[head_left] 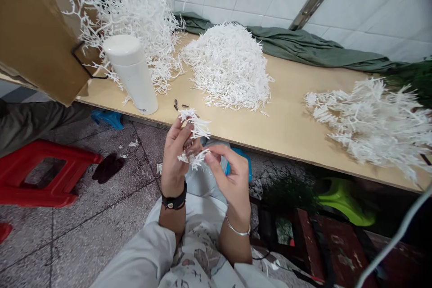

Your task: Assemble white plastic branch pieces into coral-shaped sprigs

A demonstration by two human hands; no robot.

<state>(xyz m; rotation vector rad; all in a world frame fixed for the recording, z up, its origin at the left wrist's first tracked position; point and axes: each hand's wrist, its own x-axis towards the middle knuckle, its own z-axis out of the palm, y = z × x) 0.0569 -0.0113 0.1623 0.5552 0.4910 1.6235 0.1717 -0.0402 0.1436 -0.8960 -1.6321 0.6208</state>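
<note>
My left hand (178, 146), with a black band on its wrist, is closed around white branching pieces (199, 127) that stick out above and below its fingers. My right hand (231, 168), with a silver bracelet, pinches the tip of a small white sprig (199, 158) just to the right of the left hand. Both hands are close together in front of the table edge. Beyond them on the table (286, 112) lies a dense heap of short white pieces (232, 65). A looser tangle of longer white branches (135, 18) stands at the back left.
A white bottle (131, 76) stands left of the heap, beside a cardboard box (37, 27). White branched bunches (374, 121) lie at the right. Green cloth (303, 47) runs along the wall. A red stool (47, 171) and a green stool (344, 200) are below table height.
</note>
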